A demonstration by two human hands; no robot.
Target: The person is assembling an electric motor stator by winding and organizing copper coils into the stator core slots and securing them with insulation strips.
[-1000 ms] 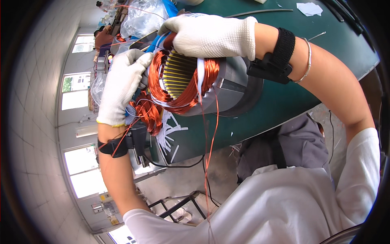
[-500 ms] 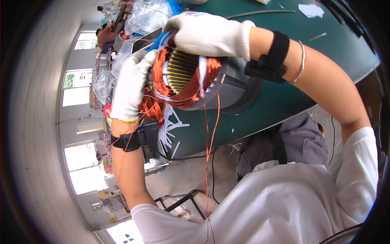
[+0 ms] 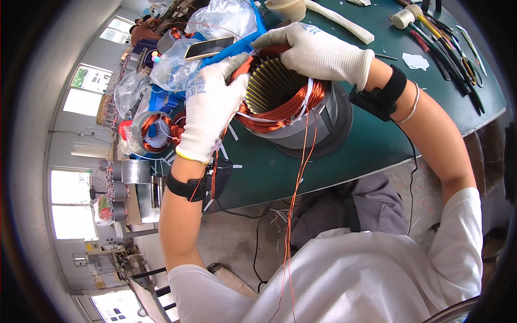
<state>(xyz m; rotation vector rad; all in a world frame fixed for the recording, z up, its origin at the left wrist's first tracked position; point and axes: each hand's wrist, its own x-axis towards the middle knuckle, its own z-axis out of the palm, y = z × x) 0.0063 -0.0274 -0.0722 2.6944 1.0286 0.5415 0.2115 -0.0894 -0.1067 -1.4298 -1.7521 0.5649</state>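
Note:
A motor stator [image 3: 293,129], a grey cylinder with copper windings [image 3: 285,110] bulging around its top opening, stands tilted on the green table in front of me. Yellow strips line the slots inside its bore. My left hand [image 3: 212,102], in a white knit glove, grips the left side of the winding between thumb and fingers. On the far rim, my right hand [image 3: 318,56], gloved alike, has its fingers closed over the winding; some fingertips are hidden. White tape wraps the winding's near side. Long orange lead wires [image 3: 295,202] trail from it down over my lap.
Another wound stator [image 3: 156,133] lies at the left, near clear plastic bags [image 3: 223,19] and a phone [image 3: 209,48]. A mallet [image 3: 407,17] and several hand tools [image 3: 452,48] lie at the right, white paper strips [image 3: 232,133] beside my left wrist.
The stator's opening now faces more upward. My left hand has moved right and over the winding; my right hand has shifted slightly right. The view has swung, showing more tools.

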